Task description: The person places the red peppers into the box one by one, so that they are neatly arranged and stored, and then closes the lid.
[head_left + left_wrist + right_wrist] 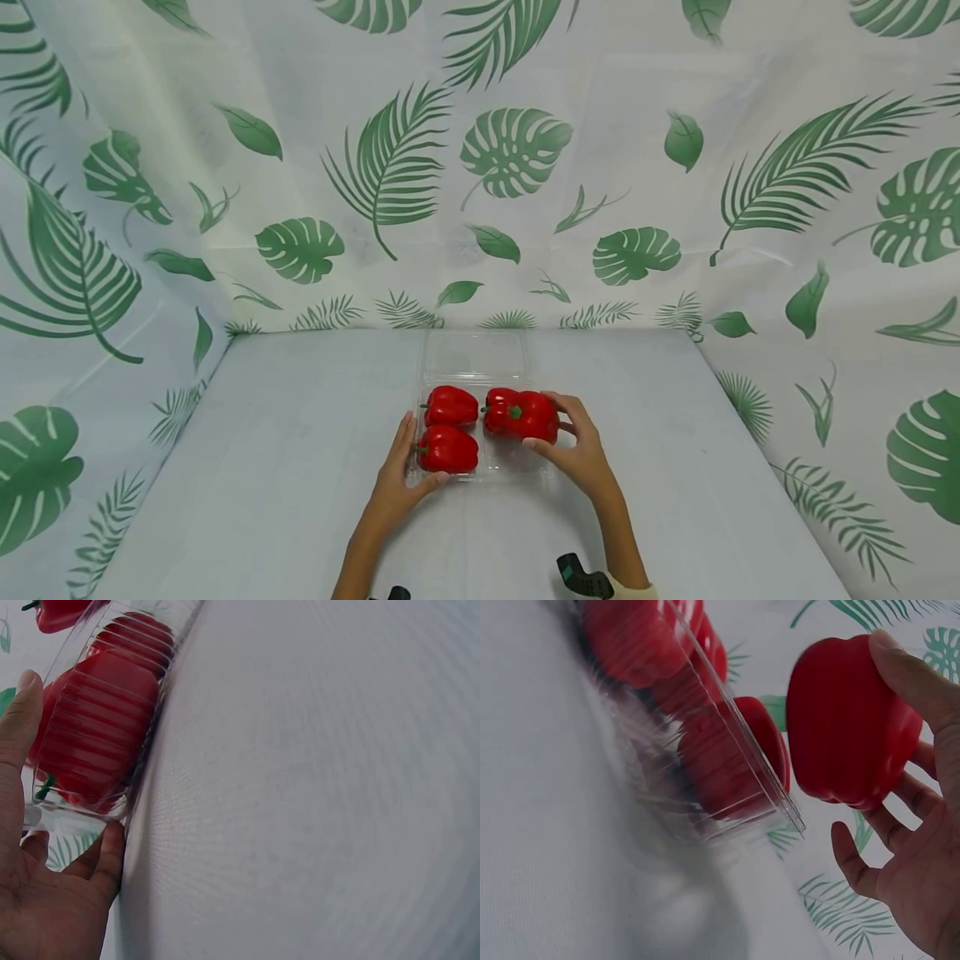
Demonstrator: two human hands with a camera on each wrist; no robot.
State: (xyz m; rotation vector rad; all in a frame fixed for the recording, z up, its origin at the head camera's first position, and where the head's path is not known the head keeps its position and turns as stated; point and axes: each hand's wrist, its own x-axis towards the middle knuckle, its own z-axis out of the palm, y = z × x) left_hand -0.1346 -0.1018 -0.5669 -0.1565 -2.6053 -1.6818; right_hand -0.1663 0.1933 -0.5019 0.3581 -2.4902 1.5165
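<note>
A clear plastic container (pixel 498 467) holds two red bell peppers on its left side, a back one (pixel 453 406) and a front one (pixel 452 450). Another red bell pepper (pixel 496 399) sits at its back right, partly hidden. My right hand (pixel 588 458) grips one more red bell pepper (pixel 847 724) between thumb and fingers, raised above the container's right side, green stem end facing left. My left hand (pixel 393 483) holds the container's front left corner, thumb along the near side and fingers at the left wall (pixel 82 816).
The container's hinged lid (pixel 476 354) lies folded back, away from me. Around it spreads a white table surface (pixel 300 467). A leaf-patterned white sheet (pixel 570 75) stands behind the table and at both sides. Black straps or devices (pixel 583 577) sit near my wrists.
</note>
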